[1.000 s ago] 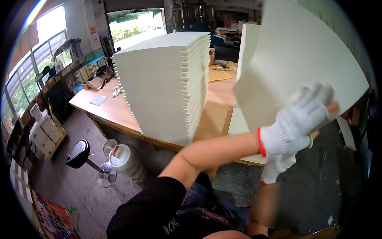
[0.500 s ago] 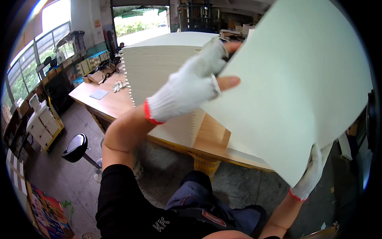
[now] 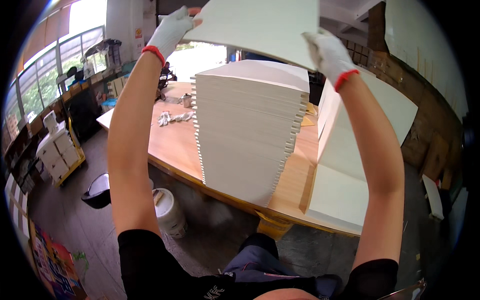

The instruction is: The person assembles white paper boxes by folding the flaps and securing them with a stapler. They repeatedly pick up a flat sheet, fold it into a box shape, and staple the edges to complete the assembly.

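Note:
A large white board is held up above a tall stack of pale boards, whose staggered edges show down both sides. My left hand, in a white glove with a red cuff and bare fingertips, grips the board's left edge. At the opposite edge, my gloved right hand is closed on the same board. Its far side runs out of the picture at the top. To the right of the stack stand more white boards, with a lower pile in front of them.
The wooden table bears spare white gloves and a small metal can. A white bucket and a black stool stand on the floor at the left. Behind them is a yellow cart with white boxes.
Both hands have risen, carrying the white board from the right to above the stack. My left hand now grips its left edge. The boards at the right have come into view.

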Demonstrator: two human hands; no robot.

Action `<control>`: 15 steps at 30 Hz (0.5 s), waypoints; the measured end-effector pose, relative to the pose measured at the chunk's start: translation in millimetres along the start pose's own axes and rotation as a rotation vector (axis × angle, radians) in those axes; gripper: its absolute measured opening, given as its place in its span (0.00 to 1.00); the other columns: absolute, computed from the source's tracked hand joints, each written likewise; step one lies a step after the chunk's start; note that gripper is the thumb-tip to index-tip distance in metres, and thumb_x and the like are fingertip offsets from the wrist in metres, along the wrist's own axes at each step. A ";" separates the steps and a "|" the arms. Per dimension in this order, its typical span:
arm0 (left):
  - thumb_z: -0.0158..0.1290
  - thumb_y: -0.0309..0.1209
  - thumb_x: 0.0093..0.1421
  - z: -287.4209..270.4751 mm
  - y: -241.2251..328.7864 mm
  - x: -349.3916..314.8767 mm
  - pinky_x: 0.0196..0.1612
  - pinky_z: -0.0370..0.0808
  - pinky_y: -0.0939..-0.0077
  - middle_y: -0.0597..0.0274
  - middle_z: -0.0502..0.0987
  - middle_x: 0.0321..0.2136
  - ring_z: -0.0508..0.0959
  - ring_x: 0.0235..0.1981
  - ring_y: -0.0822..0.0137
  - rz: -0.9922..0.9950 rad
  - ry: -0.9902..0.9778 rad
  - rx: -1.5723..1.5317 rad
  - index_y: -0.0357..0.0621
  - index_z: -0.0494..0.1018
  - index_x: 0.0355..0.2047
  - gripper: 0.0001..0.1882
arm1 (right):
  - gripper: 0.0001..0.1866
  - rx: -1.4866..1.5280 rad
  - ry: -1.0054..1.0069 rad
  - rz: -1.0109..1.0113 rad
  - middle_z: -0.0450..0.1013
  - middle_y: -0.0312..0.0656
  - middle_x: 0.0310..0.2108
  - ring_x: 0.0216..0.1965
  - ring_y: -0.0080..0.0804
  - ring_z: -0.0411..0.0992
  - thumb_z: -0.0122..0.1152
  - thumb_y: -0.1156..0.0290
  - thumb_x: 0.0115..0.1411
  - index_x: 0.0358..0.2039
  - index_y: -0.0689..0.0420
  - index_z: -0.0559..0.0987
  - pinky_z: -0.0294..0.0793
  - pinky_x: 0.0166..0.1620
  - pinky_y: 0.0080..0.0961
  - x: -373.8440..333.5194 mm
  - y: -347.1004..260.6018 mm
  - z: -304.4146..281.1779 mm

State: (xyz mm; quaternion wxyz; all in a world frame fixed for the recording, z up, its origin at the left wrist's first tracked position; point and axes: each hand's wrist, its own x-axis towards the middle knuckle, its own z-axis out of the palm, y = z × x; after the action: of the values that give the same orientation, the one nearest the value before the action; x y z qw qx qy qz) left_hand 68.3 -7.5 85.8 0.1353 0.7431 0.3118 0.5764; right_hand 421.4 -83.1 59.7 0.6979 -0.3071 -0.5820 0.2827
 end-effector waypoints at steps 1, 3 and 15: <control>0.57 0.33 0.64 14.6 -5.0 -6.8 0.31 0.74 0.86 0.61 0.80 0.48 0.81 0.36 0.74 -0.072 0.040 0.119 0.47 0.73 0.58 0.22 | 0.07 -0.056 -0.038 0.056 0.75 0.35 0.28 0.26 0.18 0.71 0.63 0.73 0.63 0.40 0.58 0.77 0.69 0.26 0.16 3.3 11.2 1.1; 0.57 0.36 0.63 32.1 -24.5 -10.0 0.33 0.74 0.80 0.63 0.80 0.47 0.78 0.35 0.73 -0.228 -0.072 0.345 0.52 0.74 0.57 0.21 | 0.12 -0.465 -0.068 0.198 0.75 0.38 0.30 0.29 0.27 0.72 0.68 0.63 0.58 0.35 0.58 0.80 0.69 0.31 0.26 18.3 40.4 -11.5; 0.64 0.40 0.59 -2.1 -45.5 -58.0 0.36 0.71 0.83 0.70 0.79 0.28 0.73 0.30 0.79 -0.120 -0.474 0.282 0.39 0.80 0.42 0.18 | 0.25 -1.216 -0.442 0.093 0.78 0.37 0.31 0.36 0.26 0.73 0.62 0.46 0.60 0.41 0.57 0.82 0.71 0.43 0.25 -75.5 -27.2 -5.7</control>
State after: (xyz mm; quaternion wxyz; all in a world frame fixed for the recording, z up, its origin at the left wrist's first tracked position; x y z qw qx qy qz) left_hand 44.1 -8.8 16.1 0.1333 0.8489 0.3920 0.3284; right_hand 415.8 -158.1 31.3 0.2503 -0.6070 -0.7542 -0.0109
